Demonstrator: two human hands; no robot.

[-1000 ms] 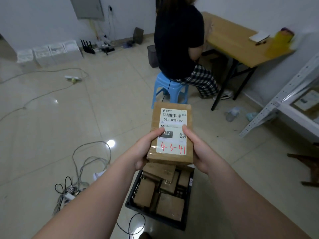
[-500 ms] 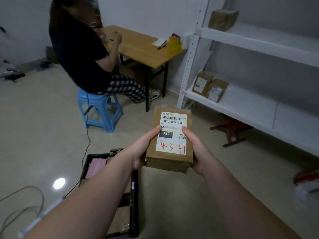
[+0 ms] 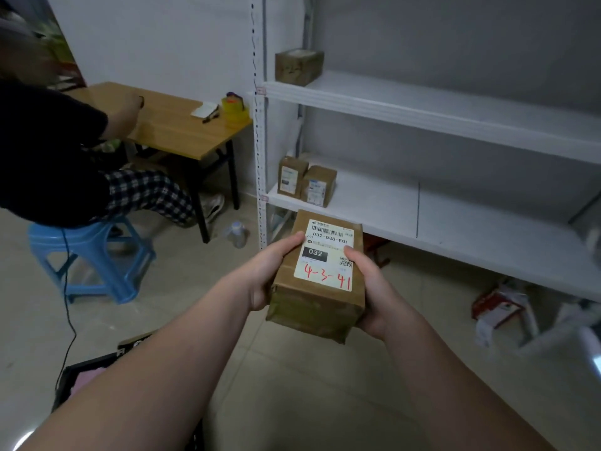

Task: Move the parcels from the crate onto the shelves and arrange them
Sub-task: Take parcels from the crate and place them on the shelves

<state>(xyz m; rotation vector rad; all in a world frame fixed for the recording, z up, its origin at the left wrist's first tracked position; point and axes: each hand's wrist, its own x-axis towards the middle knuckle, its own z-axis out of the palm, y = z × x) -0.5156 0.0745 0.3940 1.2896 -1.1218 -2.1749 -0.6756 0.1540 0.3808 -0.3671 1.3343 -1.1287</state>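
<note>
Two small parcels (image 3: 318, 187) stand upright and touching at the left end of the lower shelf (image 3: 455, 222). One box (image 3: 298, 66) sits at the left end of the upper shelf (image 3: 422, 105). Left of the rack's post (image 3: 260, 141) is a wooden table (image 3: 175, 131) with a yellow roll (image 3: 234, 107) on it. A person (image 3: 48, 151) sits at it on a blue stool (image 3: 87, 252). A clear bottle (image 3: 237, 234) lies on the floor near the post, and a red-and-white carton (image 3: 497, 307) lies under the lower shelf, further right. The black crate (image 3: 84, 372) shows at lower left, partly behind my forearm.

I hold a brown parcel (image 3: 317, 301) in the air, low in front of the lower shelf. My left hand (image 3: 266, 278) clamps its left side and my right hand (image 3: 377, 297) its right side. Each thumb lies on top at the label's edge, with the other fingers wrapped underneath, out of sight. The parcel is glossy with tape. Its white label (image 3: 327, 255) carries a barcode, "032-038-E01", a black "032" block, a QR code and red handwriting, "4-3-41".
</note>
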